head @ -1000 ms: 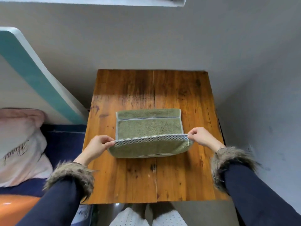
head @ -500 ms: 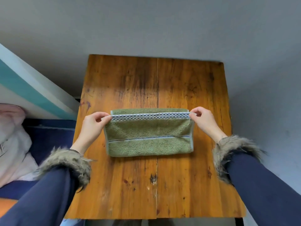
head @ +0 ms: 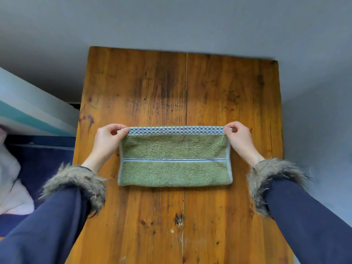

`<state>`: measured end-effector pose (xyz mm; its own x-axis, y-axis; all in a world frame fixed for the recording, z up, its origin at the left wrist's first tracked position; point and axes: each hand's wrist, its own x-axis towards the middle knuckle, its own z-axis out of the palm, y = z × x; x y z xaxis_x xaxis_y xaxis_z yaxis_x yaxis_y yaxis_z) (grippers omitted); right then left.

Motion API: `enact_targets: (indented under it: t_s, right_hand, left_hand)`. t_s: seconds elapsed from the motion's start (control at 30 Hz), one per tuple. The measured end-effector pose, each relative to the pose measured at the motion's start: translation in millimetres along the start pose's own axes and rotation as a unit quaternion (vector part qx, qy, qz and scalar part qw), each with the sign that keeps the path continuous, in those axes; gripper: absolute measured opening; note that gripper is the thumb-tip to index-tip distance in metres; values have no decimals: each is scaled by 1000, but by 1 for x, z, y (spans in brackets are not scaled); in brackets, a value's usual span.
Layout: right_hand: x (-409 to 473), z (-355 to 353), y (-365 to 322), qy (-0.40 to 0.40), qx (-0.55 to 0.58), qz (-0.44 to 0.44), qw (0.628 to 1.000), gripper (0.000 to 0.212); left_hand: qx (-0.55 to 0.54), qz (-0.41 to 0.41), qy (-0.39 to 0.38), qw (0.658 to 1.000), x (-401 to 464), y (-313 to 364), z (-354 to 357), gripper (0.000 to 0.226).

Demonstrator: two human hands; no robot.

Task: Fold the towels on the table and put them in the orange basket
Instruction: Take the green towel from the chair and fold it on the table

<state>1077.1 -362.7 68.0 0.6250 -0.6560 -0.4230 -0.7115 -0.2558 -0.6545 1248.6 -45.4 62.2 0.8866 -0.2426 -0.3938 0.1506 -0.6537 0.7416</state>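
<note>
Towel (head: 174, 157), green and folded, lies flat at the middle of the wooden bench (head: 228, 92). We pinch its far checkered edge at both corners: our left hand (head: 108, 139) grasps the left corner, our right hand (head: 239, 138) the right one.

towel's (head: 174, 157) near half folded over, edges aligned

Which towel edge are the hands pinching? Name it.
The far checkered edge, pinched at its corners by left hand and right hand; the near folded edge lies untouched.
</note>
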Motion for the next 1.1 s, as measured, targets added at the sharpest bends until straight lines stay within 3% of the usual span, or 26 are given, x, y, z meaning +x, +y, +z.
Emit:
enact_targets:
  t_s: [0.27,0.37,0.47,0.57,0.67,0.77,0.97,1.1]
  right_hand:
    - [9,6,1,-2,0,6,1000,10]
    - [12,9,1,5,13,29,999,14]
    - [10,13,-6,82,1,28,996,29]
    - [-12,28,-17,151,-61,-73,984,35]
    - [-46,64,-14,60,-176,-201,962,46]
    - [-61,96,5,0,-280,-244,928,53]
    - [-36,96,43,13,-351,-253,901,59]
    - [-26,78,58,35,-327,-257,909,57]
  left_hand:
    - [5,-27,21,999,12,-8,7,7]
    - [43,-22,40,998,12,-10,12,17]
    - [169,37,105,979,1,-10,19,36]
    - [266,156,121,944,-27,-4,36,38]
    - [343,268,20,900,-53,5,73,45]
    - [396,270,-42,877,-57,6,108,52]
    - [447,284,-17,848,-31,-25,114,56]
    - [429,277,18,860,-25,-46,87,53]
